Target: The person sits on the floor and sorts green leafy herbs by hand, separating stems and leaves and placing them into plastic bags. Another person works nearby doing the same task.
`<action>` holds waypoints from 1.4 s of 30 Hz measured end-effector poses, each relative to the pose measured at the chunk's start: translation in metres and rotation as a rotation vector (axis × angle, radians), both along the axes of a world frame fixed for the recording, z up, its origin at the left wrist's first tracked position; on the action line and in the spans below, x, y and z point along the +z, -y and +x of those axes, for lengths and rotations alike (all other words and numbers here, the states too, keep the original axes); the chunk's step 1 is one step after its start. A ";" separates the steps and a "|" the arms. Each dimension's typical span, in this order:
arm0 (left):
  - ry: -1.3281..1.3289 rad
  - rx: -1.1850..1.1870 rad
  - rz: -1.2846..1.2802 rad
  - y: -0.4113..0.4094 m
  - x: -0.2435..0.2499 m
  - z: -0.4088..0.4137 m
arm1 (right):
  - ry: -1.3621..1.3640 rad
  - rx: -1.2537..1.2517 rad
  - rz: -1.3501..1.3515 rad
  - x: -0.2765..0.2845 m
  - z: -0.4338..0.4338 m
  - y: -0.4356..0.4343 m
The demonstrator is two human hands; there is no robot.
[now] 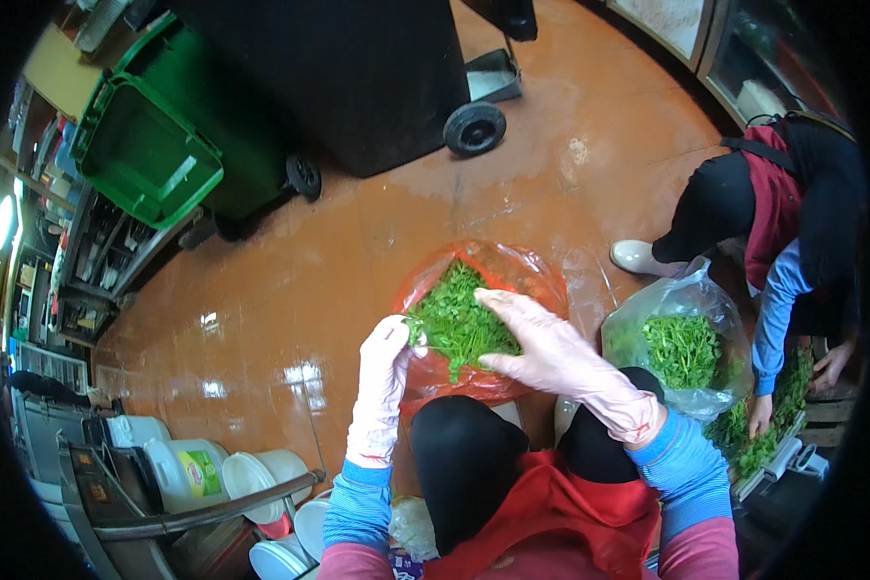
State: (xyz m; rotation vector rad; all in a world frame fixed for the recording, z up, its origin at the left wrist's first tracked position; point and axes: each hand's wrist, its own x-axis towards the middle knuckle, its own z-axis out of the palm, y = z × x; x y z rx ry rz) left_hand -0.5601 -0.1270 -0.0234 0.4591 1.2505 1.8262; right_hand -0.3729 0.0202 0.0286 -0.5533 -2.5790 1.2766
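Note:
My left hand [386,355], in a pale disposable glove, pinches a small leafy sprig [415,333] at the left side of the red plastic bag [529,272]. The bag stands on the floor before my knees, its mouth wide, with a heap of fresh green herbs [464,312], like cilantro, inside. Over the right part of this heap is my right hand [544,348], gloved the same way. Its thumb is spread from the fingers and nothing is held. Whether its fingertips touch the leaves I cannot tell.
A clear bag of greens [681,351] stands at right. Beside it a co-worker's hand [760,415] reaches into more greens [750,442]. A green wheeled bin [152,156] and a black wheeled bin [348,80] stand ahead; white buckets [250,482] sit behind a metal rail [210,511] at left.

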 end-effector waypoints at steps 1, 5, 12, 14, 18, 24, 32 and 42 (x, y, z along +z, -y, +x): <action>0.046 -0.034 0.046 -0.007 0.007 0.005 | -0.082 0.034 -0.015 -0.001 -0.001 0.000; 0.115 -0.108 0.094 -0.028 0.037 0.027 | -0.171 0.006 -0.159 -0.011 -0.011 0.006; -0.071 -0.021 -0.020 -0.036 0.058 0.039 | -0.138 -0.004 -0.843 -0.017 -0.007 -0.009; -0.137 0.051 -0.042 -0.032 0.063 0.043 | -0.297 -0.036 -0.906 -0.017 0.004 -0.026; -0.107 -0.114 0.012 -0.030 0.065 0.072 | -0.484 -0.156 -1.013 0.002 0.033 -0.045; -0.783 -0.317 -0.273 -0.034 0.047 0.093 | -0.918 -0.130 -1.328 -0.012 0.083 -0.065; -1.037 -0.434 -0.264 -0.031 0.036 0.096 | -1.183 -0.349 -1.252 -0.034 0.233 -0.018; -0.935 -0.562 -0.315 -0.033 0.041 0.109 | -1.488 -0.815 -1.256 -0.063 0.348 0.095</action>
